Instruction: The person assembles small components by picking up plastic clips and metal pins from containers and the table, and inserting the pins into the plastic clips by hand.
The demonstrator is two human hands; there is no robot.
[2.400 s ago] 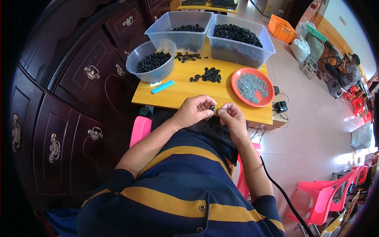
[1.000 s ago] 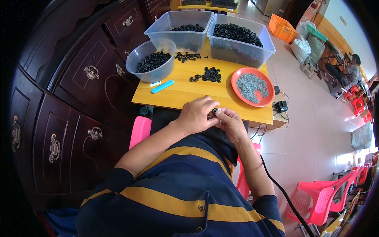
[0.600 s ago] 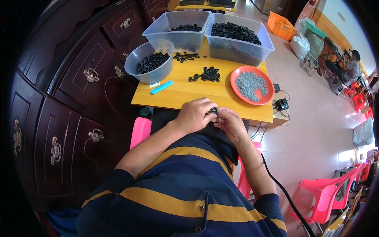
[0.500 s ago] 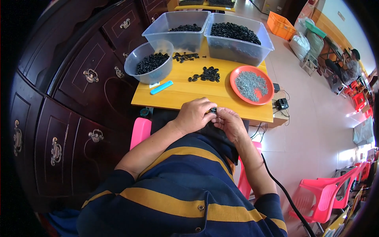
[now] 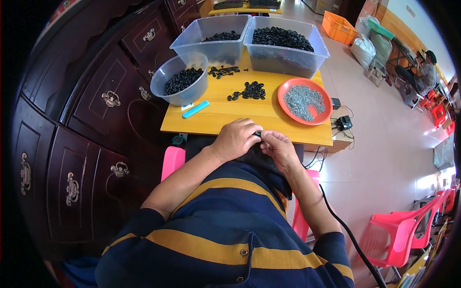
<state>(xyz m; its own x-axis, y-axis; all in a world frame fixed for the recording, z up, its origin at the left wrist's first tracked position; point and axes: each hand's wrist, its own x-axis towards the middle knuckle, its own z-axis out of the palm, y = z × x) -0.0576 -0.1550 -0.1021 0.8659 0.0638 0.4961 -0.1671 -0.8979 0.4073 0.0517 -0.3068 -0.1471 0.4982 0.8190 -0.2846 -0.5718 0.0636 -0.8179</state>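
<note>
Just past the table's near edge, above my lap, my left hand [image 5: 234, 140] pinches a small black part [image 5: 258, 134] between thumb and fingers. My right hand [image 5: 279, 148] meets it from the other side, its thumb and forefinger pressed together at the part. Whether a tiny piece sits in that right pinch is hidden. Farther in on the yellow table [image 5: 221, 115] lies a loose pile of small black oval parts [image 5: 249, 90]. To its right, an orange-red plate [image 5: 289, 114] holds many small silvery pieces [image 5: 302, 100]. A blue stick-shaped tool [image 5: 196, 109] lies at the left.
A clear round tub [image 5: 182, 98] of black parts stands at the left, near some longer black pieces [image 5: 223, 71]. Two clear bins [image 5: 206, 48] with black parts fill the back. Dark drawers [image 5: 110, 98] flank the left; pink chairs [image 5: 396, 235] and a seated person [image 5: 425, 74] are right.
Both hands keep almost the same place and grip, with only slight finger movement at the black part. The whole view has shifted slightly.
</note>
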